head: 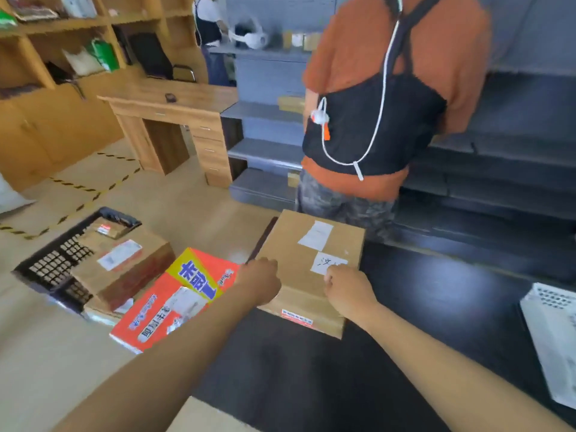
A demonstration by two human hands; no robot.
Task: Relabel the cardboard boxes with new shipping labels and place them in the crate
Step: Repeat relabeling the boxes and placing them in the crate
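Note:
A brown cardboard box (pixel 290 254) lies on the dark table (pixel 405 322). Two white labels are on its top: a blank one (pixel 315 235) farther away and a handwritten one (pixel 324 263) nearer. My left hand (pixel 260 282) grips the box's near left edge. My right hand (pixel 346 289) has curled fingers on the near edge of the handwritten label, seemingly pinching it. On the floor at left stands a black crate (pixel 50 266) holding a labelled brown box (pixel 124 263). A red and yellow printed box (pixel 174 300) leans against it.
A person in an orange shirt and black vest (pixel 383 104) stands just beyond the box, facing grey shelving (pixel 265 113). A white perforated basket (pixel 551 335) sits at the table's right edge. A wooden desk (pixel 174 120) and shelves stand at the back left.

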